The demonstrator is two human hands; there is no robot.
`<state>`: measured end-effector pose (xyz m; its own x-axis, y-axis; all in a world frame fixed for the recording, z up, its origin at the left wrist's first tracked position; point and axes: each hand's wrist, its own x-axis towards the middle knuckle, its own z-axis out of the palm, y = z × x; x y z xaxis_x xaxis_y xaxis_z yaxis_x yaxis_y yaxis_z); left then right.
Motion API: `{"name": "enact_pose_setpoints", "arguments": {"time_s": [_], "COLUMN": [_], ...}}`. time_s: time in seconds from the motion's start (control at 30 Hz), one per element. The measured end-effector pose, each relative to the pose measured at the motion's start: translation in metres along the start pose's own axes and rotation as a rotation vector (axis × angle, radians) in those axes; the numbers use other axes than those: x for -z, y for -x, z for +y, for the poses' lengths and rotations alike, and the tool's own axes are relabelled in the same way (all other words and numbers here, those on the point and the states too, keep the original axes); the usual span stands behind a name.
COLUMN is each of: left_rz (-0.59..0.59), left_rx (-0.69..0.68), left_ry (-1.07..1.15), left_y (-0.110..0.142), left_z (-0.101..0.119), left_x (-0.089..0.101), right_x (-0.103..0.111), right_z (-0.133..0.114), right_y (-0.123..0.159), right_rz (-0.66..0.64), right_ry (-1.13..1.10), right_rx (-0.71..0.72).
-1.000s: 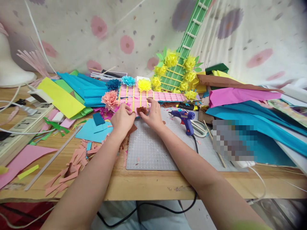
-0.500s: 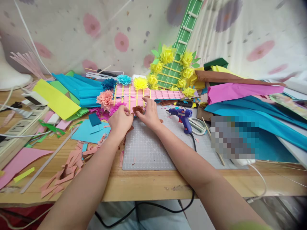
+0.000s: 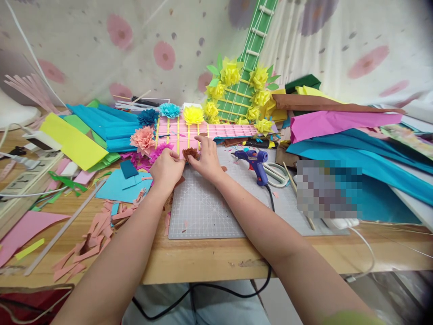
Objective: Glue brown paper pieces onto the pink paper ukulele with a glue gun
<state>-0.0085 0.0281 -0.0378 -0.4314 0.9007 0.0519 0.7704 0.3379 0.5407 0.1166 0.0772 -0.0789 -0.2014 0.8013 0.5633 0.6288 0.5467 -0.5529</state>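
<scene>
A brown paper flower [image 3: 190, 154] lies at the lower edge of a pink paper guitar [image 3: 182, 141] with yellow bands and strings. My left hand [image 3: 166, 168] is closed in a pinch at the flower's left side. From the right, my right hand [image 3: 209, 161] holds the flower, thumb against its edge and fingers curved over the guitar's surface. What lies under the fingertips is hidden. Around the guitar's body sit a salmon flower [image 3: 142, 140], a magenta flower [image 3: 160, 153], a dark blue flower [image 3: 148, 117], a light blue flower [image 3: 169, 110] and a yellow flower [image 3: 193, 115].
A purple glue gun [image 3: 253, 159] rests on the grey cutting mat [image 3: 206, 216], close to scissors [image 3: 275, 175] and a wooden stick [image 3: 309, 221]. Behind stands a green paper guitar [image 3: 237, 97]. Paper scraps [image 3: 91, 239] lie left; folded blue paper [image 3: 338, 151] is at right.
The whole view has shifted, so the scene sits slightly further left and higher. Both hands stay at the brown flower, with only small finger movements.
</scene>
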Motion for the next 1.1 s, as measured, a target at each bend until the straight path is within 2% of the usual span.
{"name": "enact_pose_setpoints", "arguments": {"time_s": [0.5, 0.9, 1.1], "left_rz": [-0.044, 0.009, -0.001], "left_rx": [-0.022, -0.04, -0.02], "left_ry": [0.017, -0.052, 0.041], "left_y": [0.005, 0.005, 0.005], "left_z": [0.004, 0.004, 0.003], "left_x": [0.006, 0.011, 0.008], "right_x": [0.005, 0.001, 0.001], "right_z": [-0.004, -0.001, 0.0], "right_y": [0.0, 0.001, 0.0], "right_rz": [-0.017, -0.017, -0.015], "right_ry": [0.0, 0.019, 0.008], "right_rx": [-0.032, -0.016, -0.003]}}
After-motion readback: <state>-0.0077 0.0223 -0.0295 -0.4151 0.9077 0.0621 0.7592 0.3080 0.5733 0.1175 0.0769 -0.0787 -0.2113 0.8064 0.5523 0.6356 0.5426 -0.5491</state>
